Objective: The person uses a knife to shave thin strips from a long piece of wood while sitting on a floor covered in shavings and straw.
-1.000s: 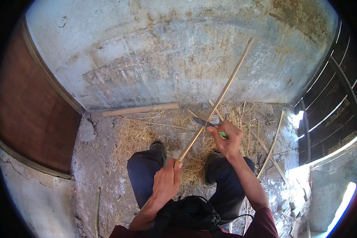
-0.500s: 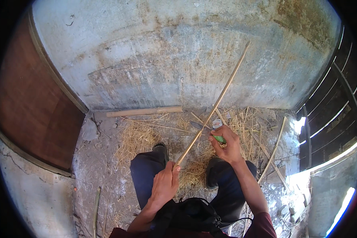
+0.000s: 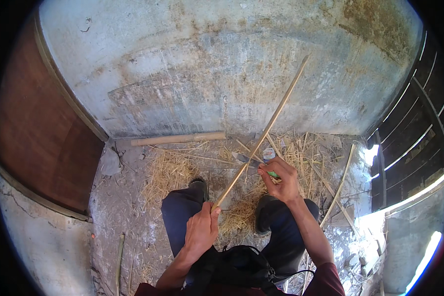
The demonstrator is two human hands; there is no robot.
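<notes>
A long, thin bamboo strip [image 3: 278,111] slants from between my knees up and to the right, its far end in front of the wall. My left hand [image 3: 201,228] is closed around its near end. In my right hand [image 3: 281,180] is a knife [image 3: 245,160] with a green handle, most of which my fingers hide. The blade lies across the middle of the strip and points left. My right thumb and fingers are close beside the strip.
Curly shavings [image 3: 172,170] cover the floor around my shoes. A thick bamboo pole [image 3: 178,138] lies along the foot of the stained wall [image 3: 182,74]. Loose strips [image 3: 338,186] lie to the right, and a stick [image 3: 120,264] at the lower left. A brown panel [image 3: 47,133] stands left.
The bamboo strip has shifted slightly down and to the left with my left hand. The knife blade has turned and now shows brighter. My right hand has barely moved.
</notes>
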